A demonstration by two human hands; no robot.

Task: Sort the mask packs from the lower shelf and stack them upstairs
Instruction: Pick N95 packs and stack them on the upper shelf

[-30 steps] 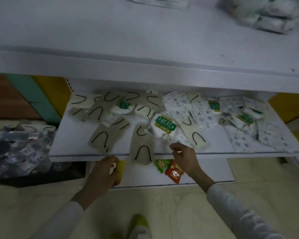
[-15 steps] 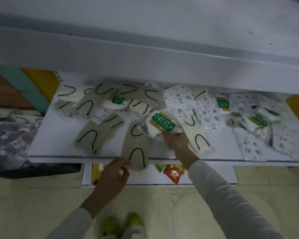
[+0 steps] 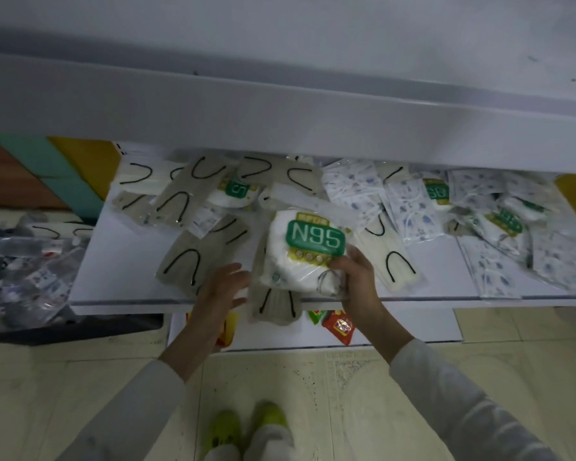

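So the big white N95 mask pack [image 3: 308,251] with the green label is at the front middle of the lower shelf [image 3: 123,261], on top of a beige pack that hangs over the shelf edge. The right hand [image 3: 358,284] is grasping it at the near right corner, fingers curled around the wrapper. The left hand [image 3: 222,291] is relaxed with fingers straight, just beside the pack's left edge; can't tell if it actually touches. Around it are beige mask packs [image 3: 183,264] with black ear loops on the left and white blue-printed mask packs [image 3: 350,191] on the right. The upper shelf [image 3: 280,104] overhangs everything. Red and green snack packets [image 3: 338,326] sit lower down.
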